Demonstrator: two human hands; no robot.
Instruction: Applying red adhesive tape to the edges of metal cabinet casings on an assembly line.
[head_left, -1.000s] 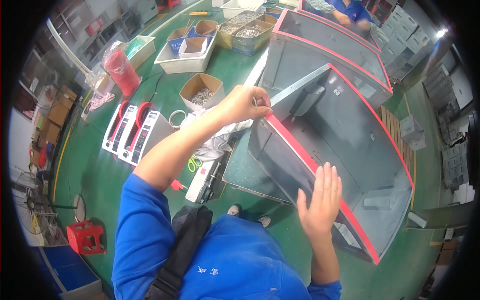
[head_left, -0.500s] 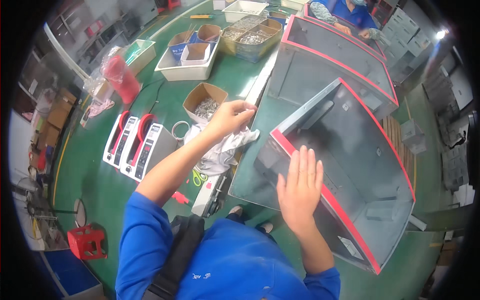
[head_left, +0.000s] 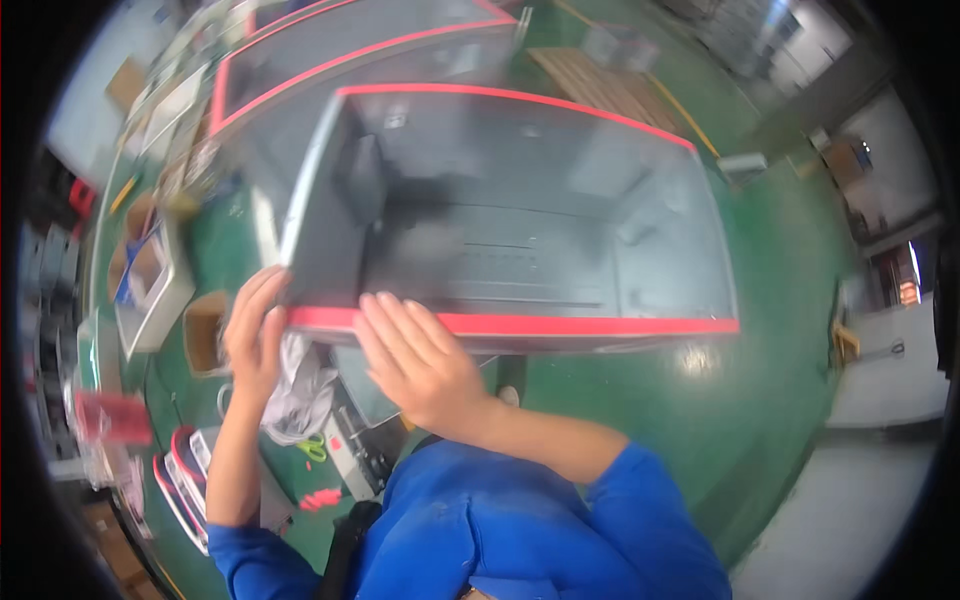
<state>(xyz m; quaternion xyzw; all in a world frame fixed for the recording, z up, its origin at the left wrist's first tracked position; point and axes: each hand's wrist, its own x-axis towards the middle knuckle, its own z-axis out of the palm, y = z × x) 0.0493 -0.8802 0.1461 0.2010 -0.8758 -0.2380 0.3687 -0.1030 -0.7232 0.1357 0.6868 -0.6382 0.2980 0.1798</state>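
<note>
A large grey metal box point(head_left: 660, 245), its open side facing up, carries a red strip point(head_left: 600, 325) along its rim. My right hand point(head_left: 425, 370) lies with fingers stretched out and together on the red strip of the near edge, not far from the left corner. At that near left corner my left hand point(head_left: 252, 335) has its fingers extended and thumb apart, against or just beside the box's edge; blur hides the exact contact. Nothing is seen held in either hand.
Behind stands another red-rimmed grey box point(head_left: 290, 60). To the left are a cardboard box point(head_left: 205, 335), a white cloth point(head_left: 300, 395), green-handled scissors point(head_left: 313, 447), white tape dispensers point(head_left: 195, 455) and a white bin point(head_left: 160, 320). A wooden pallet point(head_left: 605, 95) lies on the floor beyond.
The view has turned to the right. My left hand has come over to the box's near left corner, and my right hand has moved along the red strip toward that corner.
</note>
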